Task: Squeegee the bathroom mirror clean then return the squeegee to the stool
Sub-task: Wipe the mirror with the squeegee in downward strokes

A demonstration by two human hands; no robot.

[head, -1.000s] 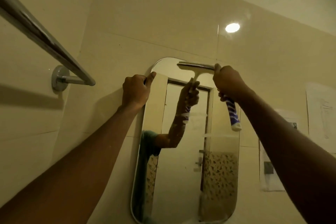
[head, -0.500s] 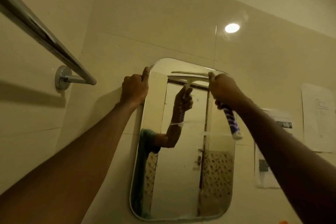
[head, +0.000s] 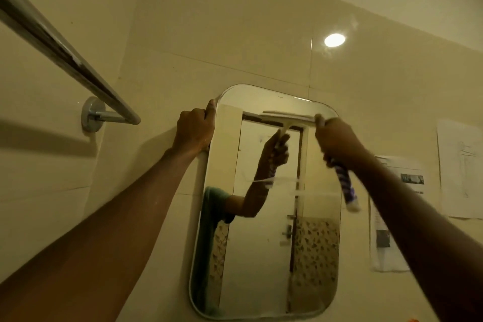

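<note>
A rounded rectangular mirror [head: 261, 256] hangs on the tiled wall in front of me. My right hand [head: 337, 142] grips a squeegee [head: 346, 185] by its blue and white handle, which sticks out below the fist. Its pale blade lies flat against the glass near the mirror's top, just below the upper edge. My left hand [head: 194, 129] clutches the mirror's upper left edge, thumb on the rim. A thin horizontal streak of water crosses the glass at mid height. The stool is out of sight.
A chrome towel rail [head: 65, 60] juts from the wall at the upper left, close to my left arm. Paper sheets [head: 394, 212] are stuck to the wall right of the mirror. A ceiling light glares off the tiles above.
The squeegee blade has slid down the glass from the mirror's top edge. My left hand has stayed on the upper left rim.
</note>
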